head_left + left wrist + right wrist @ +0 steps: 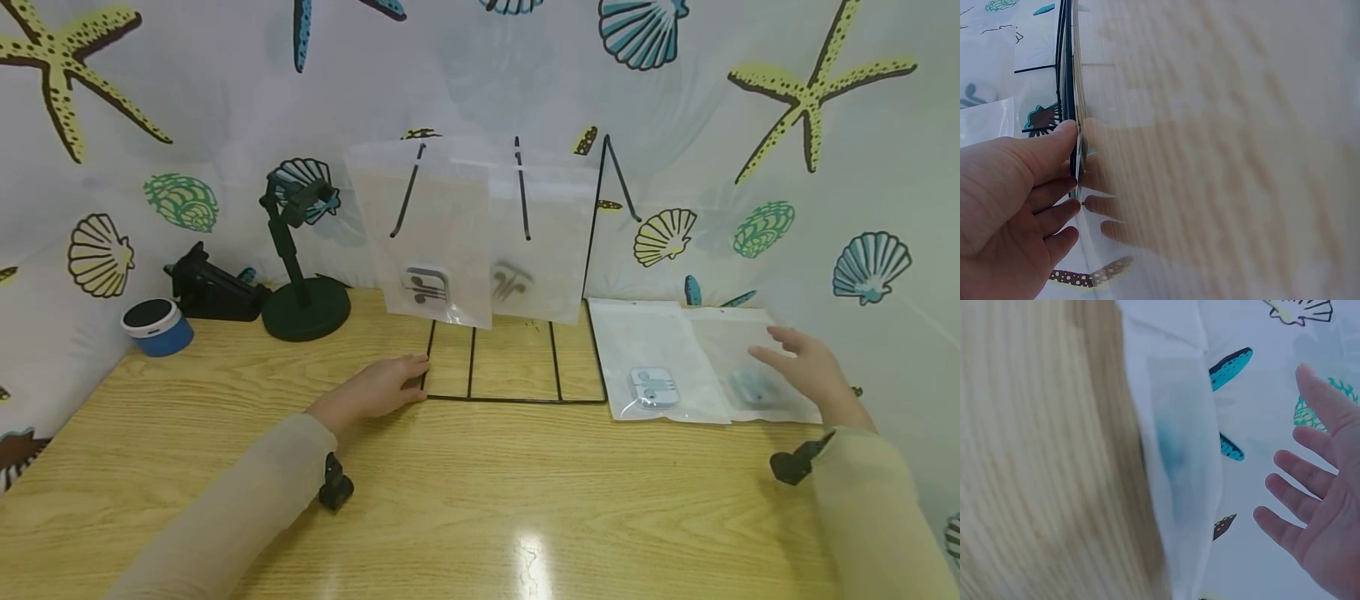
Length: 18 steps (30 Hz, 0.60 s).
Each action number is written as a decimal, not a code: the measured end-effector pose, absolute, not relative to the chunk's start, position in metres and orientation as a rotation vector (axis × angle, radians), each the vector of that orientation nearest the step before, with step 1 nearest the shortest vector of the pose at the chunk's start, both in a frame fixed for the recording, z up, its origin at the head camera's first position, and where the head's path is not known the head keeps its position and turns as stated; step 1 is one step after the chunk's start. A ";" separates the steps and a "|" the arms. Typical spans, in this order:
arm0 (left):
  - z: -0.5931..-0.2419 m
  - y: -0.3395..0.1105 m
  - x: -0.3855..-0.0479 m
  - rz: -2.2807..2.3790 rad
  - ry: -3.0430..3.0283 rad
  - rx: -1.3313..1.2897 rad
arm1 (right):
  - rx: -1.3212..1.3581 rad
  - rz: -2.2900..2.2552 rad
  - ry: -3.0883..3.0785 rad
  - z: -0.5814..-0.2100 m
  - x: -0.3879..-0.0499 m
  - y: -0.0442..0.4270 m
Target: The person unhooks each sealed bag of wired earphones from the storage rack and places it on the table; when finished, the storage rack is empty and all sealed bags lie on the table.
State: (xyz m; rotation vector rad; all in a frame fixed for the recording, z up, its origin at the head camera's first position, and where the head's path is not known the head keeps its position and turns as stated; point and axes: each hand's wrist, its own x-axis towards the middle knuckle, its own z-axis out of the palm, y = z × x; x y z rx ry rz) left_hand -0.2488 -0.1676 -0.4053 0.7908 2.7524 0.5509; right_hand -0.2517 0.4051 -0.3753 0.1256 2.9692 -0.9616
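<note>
A black wire display rack point(517, 401) stands on the table with its base toward me. My left hand point(378, 387) holds the base's front left corner; in the left wrist view the thumb point(1060, 140) lies against the dark wire and the fingers curl beside it. From the rack's hooks hang two translucent pouches, a left one point(427, 217) and a right one point(551, 217), each with earphones inside. My right hand point(813, 371), fingers spread and holding nothing, hovers over the far-right pouch point(720, 350) lying on the table. Beside that lies another pouch point(637, 333) with white earphones in a case.
Left of the rack stand a dark green phone stand point(303, 308), a black holder-like object point(213, 287) and a blue and white round speaker-like object point(159, 329). A white cloth with shell and starfish prints point(525, 83) hangs behind the wooden table point(480, 483).
</note>
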 end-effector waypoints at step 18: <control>-0.405 -0.168 -0.248 0.554 2.748 0.785 | -0.087 -1.155 3.100 -0.350 -0.279 0.362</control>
